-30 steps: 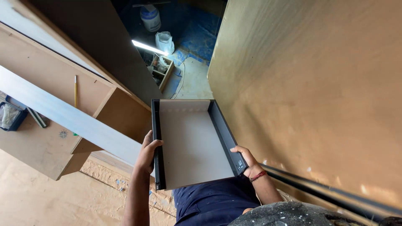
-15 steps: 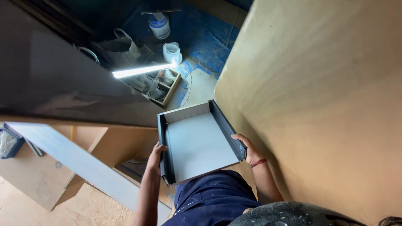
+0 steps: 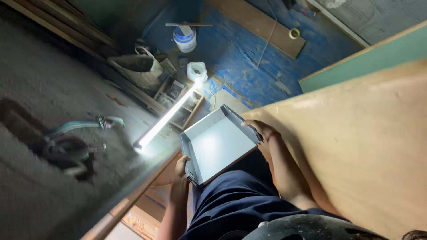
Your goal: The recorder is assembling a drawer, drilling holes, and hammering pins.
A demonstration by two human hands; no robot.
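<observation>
clothing: dark navy garment, creased | arms: bare, no sleeves in view | hands (image 3: pixel 260 130): bare, ungloved

The drawer (image 3: pixel 218 149) hides most of the left hand (image 3: pixel 181 165) and the right hand's fingers (image 3: pixel 250 126), while the plywood panel (image 3: pixel 356 146) runs off the right edge.

Lit tube lamp (image 3: pixel 167 118) lay centre-left; white bucket (image 3: pixel 184 39) at top centre, tape roll (image 3: pixel 294 33) upper right, plywood panel (image 3: pixel 356 146) filled right side.
</observation>
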